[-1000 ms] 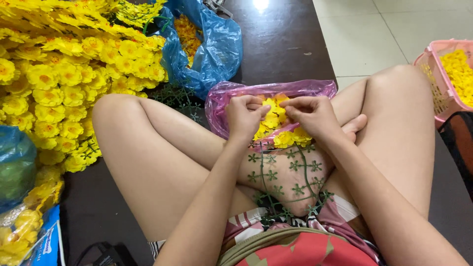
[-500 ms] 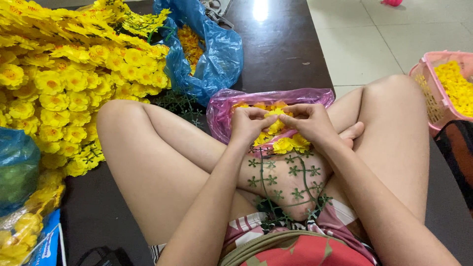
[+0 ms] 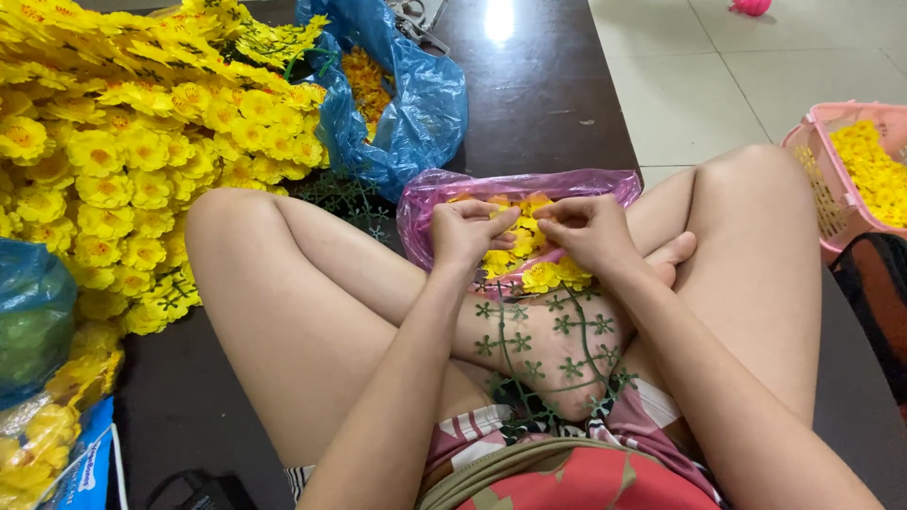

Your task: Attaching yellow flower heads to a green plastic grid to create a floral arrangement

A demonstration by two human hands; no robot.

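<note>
1. Left hand (image 3: pixel 465 231) and right hand (image 3: pixel 590 229) meeting fingertip to fingertip just above centre, both pinched together on a small yellow artificial flower (image 3: pixel 525 219); held over the pink plastic bag (image 3: pixel 529 185), prob. so loose blooms stay within reach and drops land back in.
2. Pink bag at 12 o'clock of the hands, mouth open toward the lap, wedged between the knees; full of yellow flower heads (image 3: pixel 553 274), some spilling toward the shin.
3. Green plastic stem frame (image 3: pixel 539 349) draped over the crossed leg at 6 o'clock of the hands, star-shaped pegs up, bare; kept on the lap as a work surface, close under the fingers.
4. Big heap of finished yellow flower sprays (image 3: pixel 123 161) at 9–10 o'clock, piled on the dark floor mat (image 3: pixel 548 94), well apart from the hands.
5. Blue plastic bag (image 3: pixel 416 104) at 11 o'clock, crumpled, open, more yellow-orange blooms inside; touching the heap's edge.
6. Pink plastic basket (image 3: pixel 831 179) at 2–3 o'clock, latticed wall, yellow blooms within; on pale tiles beside the right knee.
7. Another blue bag (image 3: pixel 33 312) at 8 o'clock, greenish contents, can't tell what.
8. Blue-and-white printed packet (image 3: pixel 85 463) at 7 o'clock, flat, part cut off by frame edge.
9. Small pink object (image 3: pixel 751 6) at 1 o'clock, far off on tiles; unclear what.
</note>
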